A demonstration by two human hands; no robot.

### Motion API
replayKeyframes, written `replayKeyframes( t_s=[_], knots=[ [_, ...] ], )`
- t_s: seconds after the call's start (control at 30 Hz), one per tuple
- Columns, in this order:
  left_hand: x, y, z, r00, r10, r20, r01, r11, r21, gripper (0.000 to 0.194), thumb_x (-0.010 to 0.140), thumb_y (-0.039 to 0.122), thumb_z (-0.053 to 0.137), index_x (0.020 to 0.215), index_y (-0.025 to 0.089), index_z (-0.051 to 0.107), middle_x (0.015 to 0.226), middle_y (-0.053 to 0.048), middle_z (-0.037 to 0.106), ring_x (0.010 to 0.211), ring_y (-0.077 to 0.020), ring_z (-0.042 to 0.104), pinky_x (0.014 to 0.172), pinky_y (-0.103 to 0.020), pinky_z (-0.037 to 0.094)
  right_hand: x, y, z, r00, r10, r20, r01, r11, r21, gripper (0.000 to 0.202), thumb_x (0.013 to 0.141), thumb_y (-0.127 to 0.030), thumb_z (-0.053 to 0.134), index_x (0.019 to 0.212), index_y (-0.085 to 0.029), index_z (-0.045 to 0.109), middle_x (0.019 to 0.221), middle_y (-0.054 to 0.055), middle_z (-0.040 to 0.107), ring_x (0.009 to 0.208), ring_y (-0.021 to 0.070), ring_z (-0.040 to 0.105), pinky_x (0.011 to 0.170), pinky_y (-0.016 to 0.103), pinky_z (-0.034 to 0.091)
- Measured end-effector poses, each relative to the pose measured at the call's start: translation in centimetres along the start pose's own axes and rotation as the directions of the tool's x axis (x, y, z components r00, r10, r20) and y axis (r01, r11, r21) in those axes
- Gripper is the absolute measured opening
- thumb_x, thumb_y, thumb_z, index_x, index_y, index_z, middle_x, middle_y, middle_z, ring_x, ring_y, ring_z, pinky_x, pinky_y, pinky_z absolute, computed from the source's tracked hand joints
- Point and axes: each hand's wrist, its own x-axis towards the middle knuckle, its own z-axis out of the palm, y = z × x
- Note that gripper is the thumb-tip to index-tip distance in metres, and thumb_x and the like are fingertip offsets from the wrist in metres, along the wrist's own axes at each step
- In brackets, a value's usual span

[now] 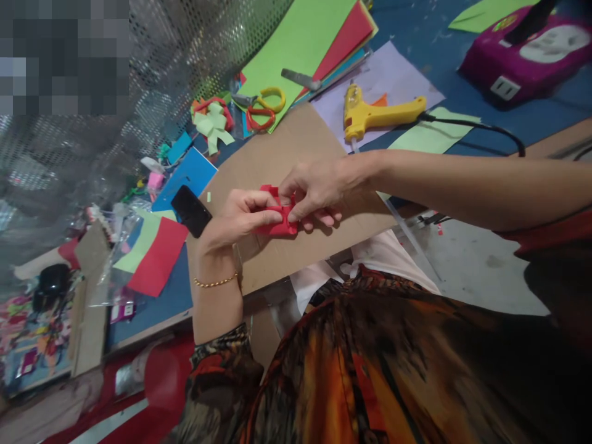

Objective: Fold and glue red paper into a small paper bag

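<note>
Over a brown cardboard sheet (277, 145), both hands grip one small folded piece of red paper (280, 228). My left hand (240, 216) pinches it from the left, thumb on top. From the right, the thumb and index finger of my right hand (314, 188) press on its upper part, while the other fingers curl beneath. The fingers cover part of the red paper, so its full shape is hidden. Beyond my right hand a yellow hot glue gun (383, 114) lies on lilac paper (398, 74).
Scissors (263, 108) and a grey cutter (300, 80) rest by green sheets (296, 37). A purple power box (527, 58) stands at far right; the glue gun's black cord (485, 126) runs that way. A black phone (191, 211) and red paper sheet (158, 256) lie left.
</note>
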Motion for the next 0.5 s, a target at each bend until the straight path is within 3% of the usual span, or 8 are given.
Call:
replayKeyframes(
  t_s=[0.1, 0.33, 0.5],
  knots=[
    [-0.29, -0.01, -0.68, 1.0, -0.007, 0.009, 0.007, 1.0, 0.028, 0.027, 0.074, 0.034, 0.094, 0.061, 0.018, 0.076, 0.061, -0.001, 0.064, 0.054, -0.0126, 0.054, 0.049, -0.026, 0.041, 0.19, -0.15, 0.26, 0.996, -0.008, 0.094, 0.007, 1.0, 0.011, 0.016, 0.1, -0.02, 0.074, 0.086, -0.015, 0.069, 0.059, -0.007, 0.07, 0.041, 0.0046, 0.063, 0.041, 0.011, 0.043],
    [-0.63, -0.01, -0.81, 1.0, 0.022, 0.022, -0.024, 0.996, 0.086, 0.03, 0.079, 0.039, 0.094, 0.064, 0.019, 0.077, 0.063, -0.003, 0.064, 0.058, -0.0146, 0.055, 0.052, -0.029, 0.042, 0.91, -0.04, 0.62, 0.985, 0.038, 0.169, -0.049, 0.997, 0.061, 0.022, 0.103, -0.025, 0.07, 0.083, -0.015, 0.073, 0.063, -0.002, 0.074, 0.038, 0.0041, 0.054, 0.041, 0.014, 0.043],
    [-0.61, -0.08, -0.84, 1.0, -0.007, -0.016, 0.008, 0.998, 0.06, 0.023, 0.079, 0.027, 0.094, 0.066, 0.018, 0.077, 0.063, -0.002, 0.065, 0.057, -0.0149, 0.057, 0.052, -0.03, 0.042, 0.69, -0.17, 0.63, 0.977, 0.092, 0.194, -0.117, 0.985, 0.124, 0.025, 0.105, -0.029, 0.068, 0.085, -0.014, 0.073, 0.064, -0.001, 0.074, 0.04, 0.0031, 0.051, 0.044, 0.014, 0.044]
  ],
)
